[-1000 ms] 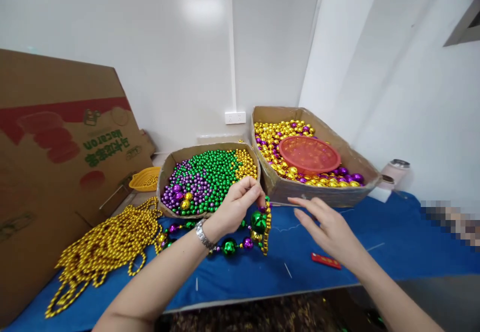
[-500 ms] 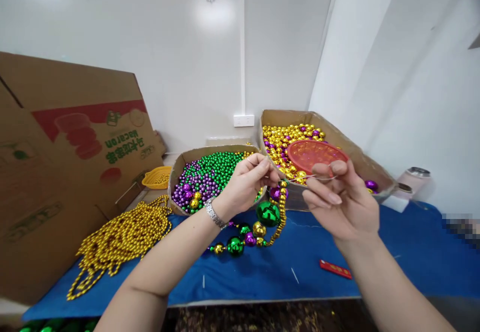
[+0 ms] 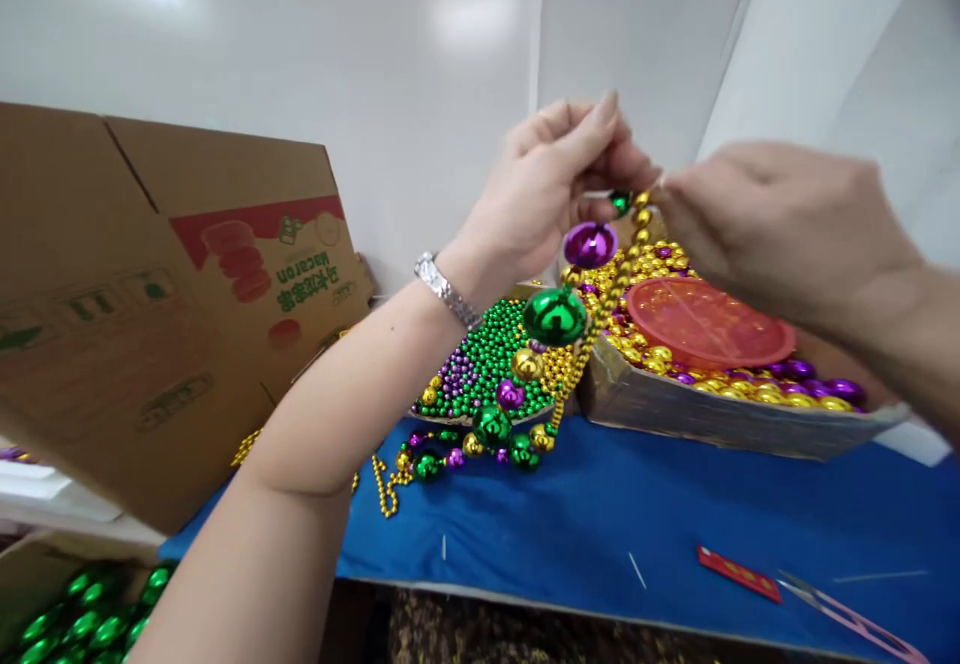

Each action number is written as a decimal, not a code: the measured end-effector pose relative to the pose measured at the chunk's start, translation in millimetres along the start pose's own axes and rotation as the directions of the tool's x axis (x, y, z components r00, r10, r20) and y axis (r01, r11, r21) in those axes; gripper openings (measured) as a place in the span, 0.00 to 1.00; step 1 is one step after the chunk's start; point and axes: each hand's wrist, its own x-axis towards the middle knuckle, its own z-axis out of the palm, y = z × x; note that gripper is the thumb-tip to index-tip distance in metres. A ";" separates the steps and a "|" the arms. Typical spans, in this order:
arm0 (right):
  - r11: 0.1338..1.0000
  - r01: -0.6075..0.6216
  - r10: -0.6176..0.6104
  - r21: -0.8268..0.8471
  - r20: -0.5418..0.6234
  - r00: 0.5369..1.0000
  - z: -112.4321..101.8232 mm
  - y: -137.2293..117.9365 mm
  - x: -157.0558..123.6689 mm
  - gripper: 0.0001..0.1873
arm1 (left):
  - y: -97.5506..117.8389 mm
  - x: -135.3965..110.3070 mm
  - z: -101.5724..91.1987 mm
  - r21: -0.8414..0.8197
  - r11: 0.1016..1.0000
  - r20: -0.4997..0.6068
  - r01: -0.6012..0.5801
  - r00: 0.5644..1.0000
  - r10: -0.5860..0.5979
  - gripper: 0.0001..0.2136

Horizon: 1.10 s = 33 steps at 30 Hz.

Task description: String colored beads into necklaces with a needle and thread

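Observation:
My left hand (image 3: 559, 179), with a watch at the wrist, is raised and pinches the top of a bead necklace (image 3: 555, 316). From the fingers hang large purple, green and gold beads, beside a run of small gold beads (image 3: 615, 284). The lower part of the necklace rests on the blue cloth (image 3: 570, 514). Close against the left fingertips, my right hand (image 3: 787, 219) is closed and blurred by motion. Its fingers are pressed together at the upper end of the gold beads, where the thread is too fine to see clearly.
Behind the hands stand a box of small beads (image 3: 495, 349) and a box of larger gold and purple beads (image 3: 712, 434) with a red basket (image 3: 712, 319) in it. A large carton (image 3: 247, 344) stands left. Scissors (image 3: 847, 614) and a red packet (image 3: 739, 574) lie front right.
Both hands have risen and come together, lifting the necklace higher off the cloth. My right hand has turned and closed beside the left fingertips. The view has shifted, bringing the scissors into sight.

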 end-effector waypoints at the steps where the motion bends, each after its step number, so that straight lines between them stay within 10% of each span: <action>1: 1.000 -0.024 0.024 -0.020 0.030 0.999 -4.5 2.4 10.0 0.33 | 8.2 5.1 0.3 0.023 0.999 -0.009 -0.024 1.000 0.025 0.12; 10: 0.992 0.104 -0.097 -0.071 0.097 0.991 -17.9 12.5 46.8 0.30 | 31.9 12.1 -4.0 0.103 0.993 -0.143 -0.055 0.987 0.069 0.15; 18: 0.880 0.472 -0.470 -0.057 0.049 0.881 19.8 15.5 -6.8 0.29 | -36.2 -26.8 -14.1 -0.051 0.999 -0.011 -0.015 1.000 0.014 0.10; 23: 0.865 0.498 -0.501 0.053 0.088 0.861 39.0 2.2 -59.8 0.21 | -79.4 -57.5 -7.7 0.060 0.998 0.136 -0.010 0.991 0.002 0.10; 27: 0.890 0.011 -0.173 0.455 0.316 0.933 38.5 -11.4 -94.2 0.14 | -98.7 -78.1 4.2 0.429 0.875 0.284 -0.223 0.953 0.104 0.08; 29: 0.804 -0.262 0.000 0.534 0.441 0.898 33.4 -23.2 -110.3 0.14 | -108.6 -86.1 12.1 0.537 0.751 0.386 -0.384 0.904 0.186 0.07; 31: 0.609 -0.511 0.129 0.607 0.559 0.819 28.1 -41.1 -126.8 0.16 | -119.2 -92.8 20.3 0.570 0.639 0.469 -0.516 0.843 0.263 0.07; 33: 0.181 -0.749 0.246 0.637 0.709 0.661 25.8 -64.2 -143.7 0.18 | -128.2 -98.8 27.3 0.570 0.583 0.502 -0.578 0.808 0.310 0.08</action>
